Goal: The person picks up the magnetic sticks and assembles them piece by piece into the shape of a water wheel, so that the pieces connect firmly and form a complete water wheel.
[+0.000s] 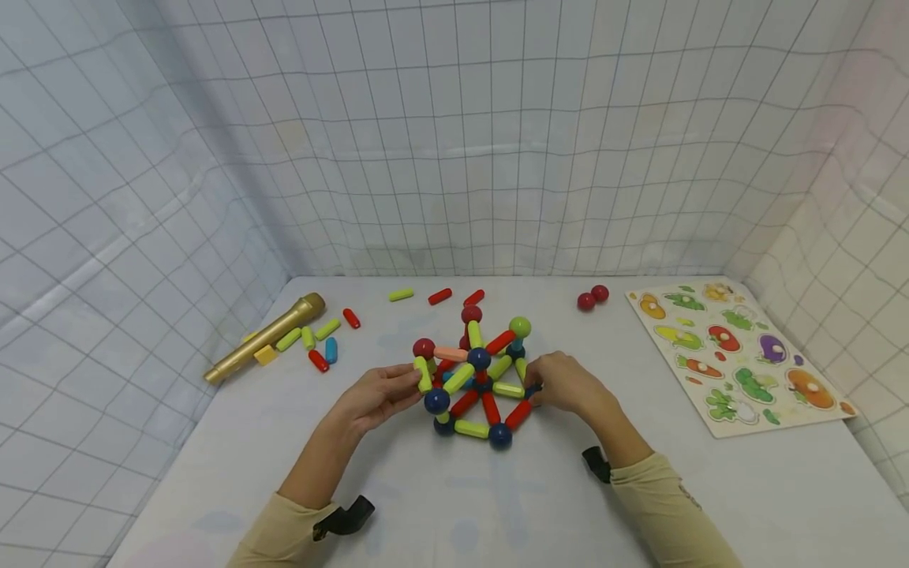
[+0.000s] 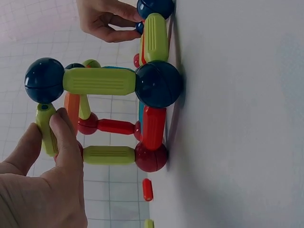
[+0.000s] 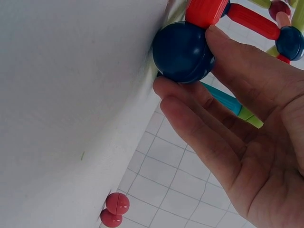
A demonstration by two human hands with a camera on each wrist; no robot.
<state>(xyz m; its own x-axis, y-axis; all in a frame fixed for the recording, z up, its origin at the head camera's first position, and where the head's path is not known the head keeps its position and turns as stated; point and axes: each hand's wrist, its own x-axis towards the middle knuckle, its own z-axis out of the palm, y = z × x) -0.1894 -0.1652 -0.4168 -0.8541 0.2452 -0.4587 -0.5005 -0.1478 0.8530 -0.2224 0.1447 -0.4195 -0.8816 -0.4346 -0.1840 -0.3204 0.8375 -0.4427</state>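
Observation:
A frame of magnetic rods and balls [image 1: 476, 379] stands at the middle of the white table [image 1: 497, 505]. My left hand [image 1: 412, 383] is at its left side. In the left wrist view, thumb and forefinger of the left hand [image 2: 45, 130] pinch a yellow-green rod [image 2: 43, 124] that hangs from a dark blue ball [image 2: 44, 80]. My right hand [image 1: 536, 385] is at the frame's right side. In the right wrist view the right hand [image 3: 187, 59] grips a dark blue ball [image 3: 180, 50] that rests on the table, under a red rod [image 3: 205, 12].
A gold tube [image 1: 264, 338] lies at the left with several loose rods [image 1: 319, 347] beside it. More rods [image 1: 439, 297] lie at the back. Two red balls [image 1: 592, 297] sit at the back right. A vegetable puzzle board [image 1: 738, 355] lies at the right. Grid-cloth walls enclose the table.

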